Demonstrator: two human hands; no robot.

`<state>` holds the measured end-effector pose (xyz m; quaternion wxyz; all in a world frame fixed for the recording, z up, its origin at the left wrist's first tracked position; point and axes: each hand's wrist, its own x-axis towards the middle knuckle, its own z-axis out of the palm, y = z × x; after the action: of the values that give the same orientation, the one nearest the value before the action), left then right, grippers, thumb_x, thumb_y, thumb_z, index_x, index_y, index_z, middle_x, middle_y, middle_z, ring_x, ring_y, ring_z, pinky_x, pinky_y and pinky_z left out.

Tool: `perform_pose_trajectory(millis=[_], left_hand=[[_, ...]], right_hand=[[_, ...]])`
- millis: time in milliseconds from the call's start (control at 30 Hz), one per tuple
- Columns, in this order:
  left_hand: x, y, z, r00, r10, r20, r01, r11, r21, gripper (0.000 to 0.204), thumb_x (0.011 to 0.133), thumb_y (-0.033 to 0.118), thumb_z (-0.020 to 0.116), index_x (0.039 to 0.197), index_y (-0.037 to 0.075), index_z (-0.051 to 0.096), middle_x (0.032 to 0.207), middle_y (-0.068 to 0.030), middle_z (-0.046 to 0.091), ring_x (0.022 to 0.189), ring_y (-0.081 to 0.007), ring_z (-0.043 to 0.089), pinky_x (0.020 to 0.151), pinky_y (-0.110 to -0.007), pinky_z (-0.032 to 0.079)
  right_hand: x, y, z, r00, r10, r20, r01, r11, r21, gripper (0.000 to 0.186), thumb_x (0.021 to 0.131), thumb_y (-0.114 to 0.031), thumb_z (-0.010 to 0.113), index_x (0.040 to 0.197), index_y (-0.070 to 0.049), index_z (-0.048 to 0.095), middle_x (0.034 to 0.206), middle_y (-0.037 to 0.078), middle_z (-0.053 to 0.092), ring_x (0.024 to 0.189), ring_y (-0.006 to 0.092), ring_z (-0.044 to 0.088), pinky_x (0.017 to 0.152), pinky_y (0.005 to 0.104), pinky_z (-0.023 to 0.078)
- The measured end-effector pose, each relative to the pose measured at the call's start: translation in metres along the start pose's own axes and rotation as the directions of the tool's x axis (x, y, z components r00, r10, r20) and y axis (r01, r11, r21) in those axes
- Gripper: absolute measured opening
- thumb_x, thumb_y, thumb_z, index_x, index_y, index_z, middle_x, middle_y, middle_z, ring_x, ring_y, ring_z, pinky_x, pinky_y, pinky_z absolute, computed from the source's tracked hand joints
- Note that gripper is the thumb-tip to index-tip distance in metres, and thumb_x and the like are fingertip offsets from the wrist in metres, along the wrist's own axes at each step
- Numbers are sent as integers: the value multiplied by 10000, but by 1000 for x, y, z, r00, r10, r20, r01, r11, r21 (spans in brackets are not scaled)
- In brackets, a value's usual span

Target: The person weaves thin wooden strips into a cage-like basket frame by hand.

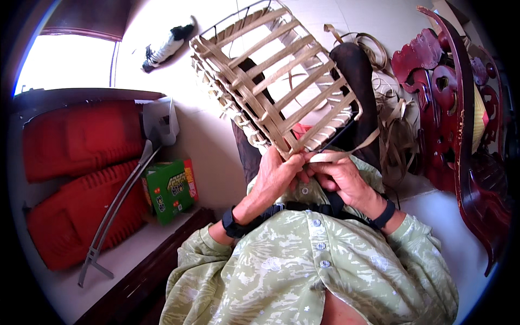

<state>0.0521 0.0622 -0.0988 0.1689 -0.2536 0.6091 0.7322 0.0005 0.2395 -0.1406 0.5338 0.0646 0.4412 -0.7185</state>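
A half-woven rectangular basket [271, 81] rests across my knees, its dark wire frame crossed by flat tan straps and lashed with pale cord along the edges. At its near corner, my left hand [277, 174] pinches the basket's edge, thumb and fingers closed. My right hand [342, 176] is beside it, fingers curled round the end of a loose tan strap [360, 145] that runs up to the right. The fingertips of both hands nearly meet, and what lies between them is partly hidden.
Tangled tan straps [398, 138] hang on the right beside carved dark-red wooden furniture [460, 135]. On the left are red plastic pieces [81, 141], a grey bracket-like strip [122, 200] and a green box [172, 189]. A black-and-white cat [169, 46] lies on the tiled floor [203, 138].
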Motion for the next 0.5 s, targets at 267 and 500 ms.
perform_pose_trajectory(millis=[267,500], left_hand=[[-5,-2,-5,999,-31,39,34,995,-95,243,950,235,647,1050,15,619,840,-63,685,674,-134,667,495,-233,480],[-4,-4,-3,999,-23,-24,20,991,-133,248,940,185,660,1078,-17,615,880,-90,673,650,-176,675,514,-295,550]], right_hand=[[0,-21,-15,959,178,220,-137,973,-188,132,987,-184,578,988,-62,628,841,5,642,538,12,501,439,150,337],[-10,-36,-27,839,189,510,2,937,-350,143,878,-159,730,912,-42,656,835,-17,646,744,49,561,717,224,455]])
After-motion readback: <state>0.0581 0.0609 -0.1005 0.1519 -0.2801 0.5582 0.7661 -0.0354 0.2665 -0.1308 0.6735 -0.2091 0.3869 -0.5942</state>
